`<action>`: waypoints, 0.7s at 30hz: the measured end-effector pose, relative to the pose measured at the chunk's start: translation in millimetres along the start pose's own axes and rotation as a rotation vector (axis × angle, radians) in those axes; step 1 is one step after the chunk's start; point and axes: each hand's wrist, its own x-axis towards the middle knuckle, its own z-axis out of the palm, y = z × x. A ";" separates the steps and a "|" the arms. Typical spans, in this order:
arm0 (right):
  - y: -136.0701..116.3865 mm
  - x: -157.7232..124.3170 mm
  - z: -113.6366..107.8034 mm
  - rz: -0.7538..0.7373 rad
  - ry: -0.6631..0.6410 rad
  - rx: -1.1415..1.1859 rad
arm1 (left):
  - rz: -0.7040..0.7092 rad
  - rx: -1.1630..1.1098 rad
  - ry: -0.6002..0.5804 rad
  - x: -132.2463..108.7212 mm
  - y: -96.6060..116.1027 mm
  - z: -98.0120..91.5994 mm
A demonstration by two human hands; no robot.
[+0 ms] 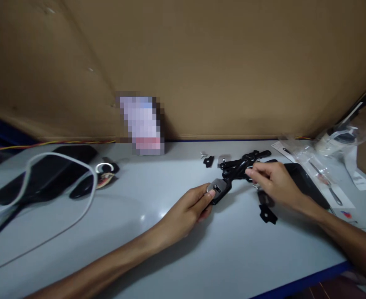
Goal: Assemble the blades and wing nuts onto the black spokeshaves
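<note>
My left hand [198, 203] is closed around the near end of a black jointed bracket, its thumb pressing on a silver plate [215, 189] with a bolt through a slot. The bracket's black arms [241, 164] cross one another and reach away over the table. Beside them, my right hand [273, 180] is closed in a pinch, thumb and forefinger together at the arms; whatever they grip is too small to make out. A black winged plate [268, 214] lies below my right hand. Another small black plate [208, 161] and some screws [203, 155] lie beyond the bracket.
At the right are a black tray-like object [305, 185], packaging with a small tool [332, 191], and a roll in clear plastic [341, 139]. To the left lie a black flat object [45, 174] and a white cable [92, 195]. A blurred-out upright item [143, 124] leans against the cardboard wall [217, 70].
</note>
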 end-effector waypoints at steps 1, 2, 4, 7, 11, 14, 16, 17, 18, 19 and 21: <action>2.5 3.3 -6.5 -0.019 0.070 -0.091 | -0.015 -0.007 0.005 0.4 -0.2 -0.4; 4.9 5.9 -12.3 -0.025 0.122 -0.189 | -0.029 -0.016 0.008 0.9 -0.5 -0.6; 8.7 9.2 -20.9 -0.016 0.172 -0.354 | -0.052 -0.031 0.008 1.9 -0.7 -0.2; 11.6 11.2 -27.1 0.020 0.168 -0.471 | -0.053 -0.036 0.022 2.4 0.1 1.4; 14.3 14.9 -33.8 0.074 0.053 -0.566 | -0.065 -0.074 0.065 0.2 2.6 1.9; 18.6 16.4 -45.0 0.123 -0.082 -0.612 | -0.083 -0.129 0.100 -1.2 4.2 1.1; 22.1 14.8 -54.4 0.137 -0.231 -0.612 | -0.079 -0.155 0.117 -1.0 4.9 1.0; 23.6 13.2 -58.7 0.140 -0.320 -0.602 | -0.076 -0.163 0.123 -0.6 5.1 1.1; 24.7 11.4 -62.4 0.144 -0.405 -0.590 | -0.076 -0.168 0.125 0.0 5.2 1.4; 25.1 9.5 -65.1 0.149 -0.475 -0.580 | -0.079 -0.172 0.124 0.6 5.2 1.7; 23.6 6.1 -67.0 0.168 -0.567 -0.568 | -0.089 -0.170 0.120 1.5 5.2 2.2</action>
